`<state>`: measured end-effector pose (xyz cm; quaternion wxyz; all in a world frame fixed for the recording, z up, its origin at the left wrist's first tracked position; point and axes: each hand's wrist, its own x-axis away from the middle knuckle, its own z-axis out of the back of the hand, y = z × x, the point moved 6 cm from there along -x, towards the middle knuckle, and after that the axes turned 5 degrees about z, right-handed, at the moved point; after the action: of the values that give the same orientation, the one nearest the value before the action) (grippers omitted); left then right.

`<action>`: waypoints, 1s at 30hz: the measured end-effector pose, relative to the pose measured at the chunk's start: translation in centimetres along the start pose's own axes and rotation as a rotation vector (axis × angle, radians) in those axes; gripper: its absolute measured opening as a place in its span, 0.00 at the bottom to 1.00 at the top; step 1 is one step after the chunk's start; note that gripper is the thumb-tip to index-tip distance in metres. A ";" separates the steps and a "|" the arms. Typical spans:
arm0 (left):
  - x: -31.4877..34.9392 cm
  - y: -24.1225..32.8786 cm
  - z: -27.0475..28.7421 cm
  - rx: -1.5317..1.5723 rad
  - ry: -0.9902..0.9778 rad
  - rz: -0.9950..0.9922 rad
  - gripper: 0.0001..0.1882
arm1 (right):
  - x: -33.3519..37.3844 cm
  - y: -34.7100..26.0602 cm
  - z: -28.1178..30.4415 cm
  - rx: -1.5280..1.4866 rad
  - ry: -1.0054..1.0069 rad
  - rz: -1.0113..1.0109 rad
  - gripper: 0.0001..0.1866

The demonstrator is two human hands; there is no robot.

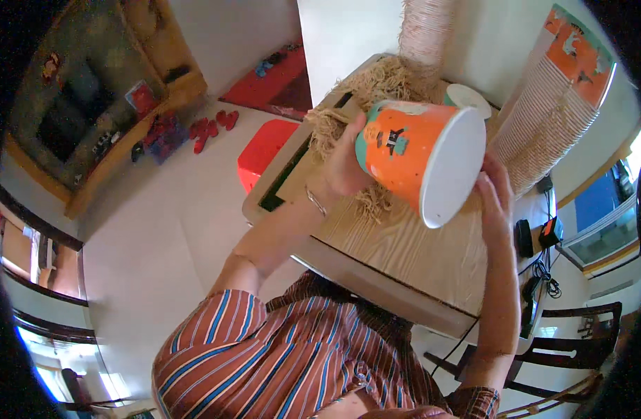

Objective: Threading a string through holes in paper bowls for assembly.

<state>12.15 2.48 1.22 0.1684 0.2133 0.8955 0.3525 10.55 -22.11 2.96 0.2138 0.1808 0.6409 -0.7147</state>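
Tilted above the wooden table (397, 237), an orange and green printed paper tub (404, 150) turns its wide white round end to the right. My left hand (345, 164) grips its narrower green end, the fingers partly hidden behind it. At the white end's right edge, my right hand (496, 192) has its fingers curled against the rim; part of them is out of sight. Tan frayed cord (387, 80) lies heaped on the table behind the tub, with more strands (371, 202) under it. A second green tub with a white top (468, 100) stands behind.
A rope-wound post (426, 35) rises at the table's back. Beside it leans a ribbed rope-covered panel (544, 119) with an orange printed top. A red stool (264, 150) stands left of the table. Cables (544, 276) and a dark chair (572, 349) are at the right.
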 end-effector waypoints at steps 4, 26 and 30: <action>2.3 -4.0 0.5 0.357 -0.164 0.075 0.40 | 0.3 -3.2 -1.0 -0.017 -0.077 -0.088 0.16; 9.2 -17.5 2.6 -0.076 -0.050 0.451 0.21 | -1.3 -1.9 2.3 0.570 -0.446 -0.076 0.06; 10.7 -15.5 5.1 -0.205 0.122 0.472 0.18 | -1.7 -1.2 1.7 0.732 -0.605 0.146 0.06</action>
<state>1.27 0.46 -14.80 0.0478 0.3764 0.7891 0.4832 11.40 -23.59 5.03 0.3626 0.0724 0.2418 -0.8971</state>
